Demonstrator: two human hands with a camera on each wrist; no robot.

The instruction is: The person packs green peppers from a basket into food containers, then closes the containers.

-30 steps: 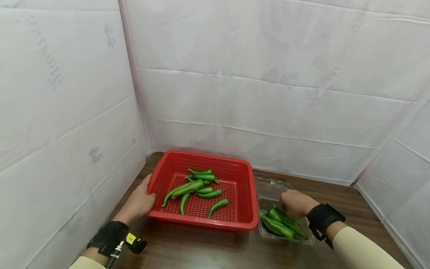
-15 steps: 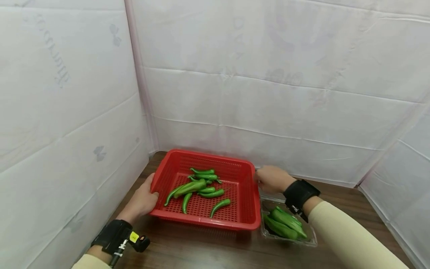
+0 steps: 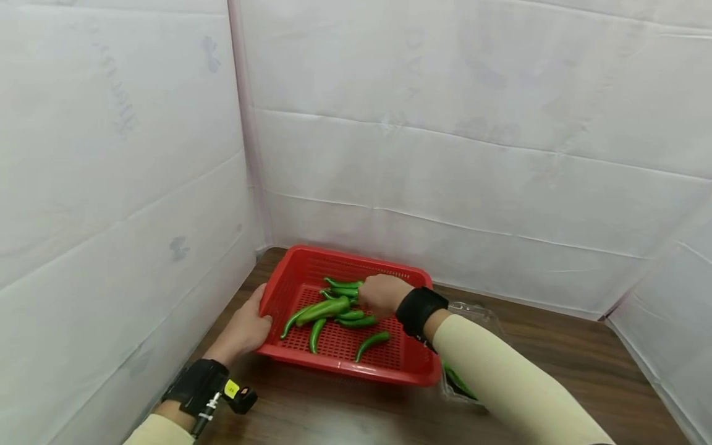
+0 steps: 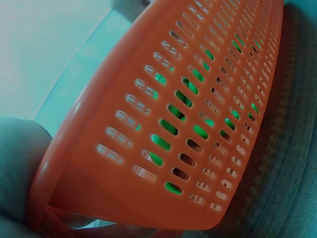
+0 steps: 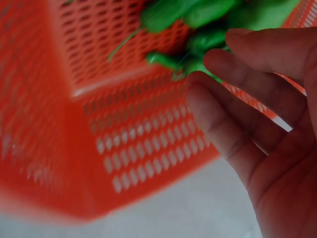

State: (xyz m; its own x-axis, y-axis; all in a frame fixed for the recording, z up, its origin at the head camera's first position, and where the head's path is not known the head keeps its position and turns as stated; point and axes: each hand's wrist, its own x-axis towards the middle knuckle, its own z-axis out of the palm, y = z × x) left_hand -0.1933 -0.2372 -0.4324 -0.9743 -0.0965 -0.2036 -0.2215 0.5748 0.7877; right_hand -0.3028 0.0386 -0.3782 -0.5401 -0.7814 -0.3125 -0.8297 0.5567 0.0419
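Left hand [image 3: 245, 324] clamped on the left rim of the red basket [image 3: 413, 364], thumb over the edge, grip holding the basket steady on the brown counter [image 3: 556, 346]; right hand [image 3: 381, 295] reached across over the pile of green peppers [image 3: 325, 307] lying in the basket's middle, sleeve hiding most of the clear plastic tray [image 3: 473, 312] just right of the basket. From the head, right fingers hidden under the knuckles (cannot tell there whether anything is pinched); from the right wrist, fingers [image 5: 247, 79] loosely bent, grip holding nothing, tips just short of the peppers. From the left wrist, only the perforated basket wall, green showing through the slots.
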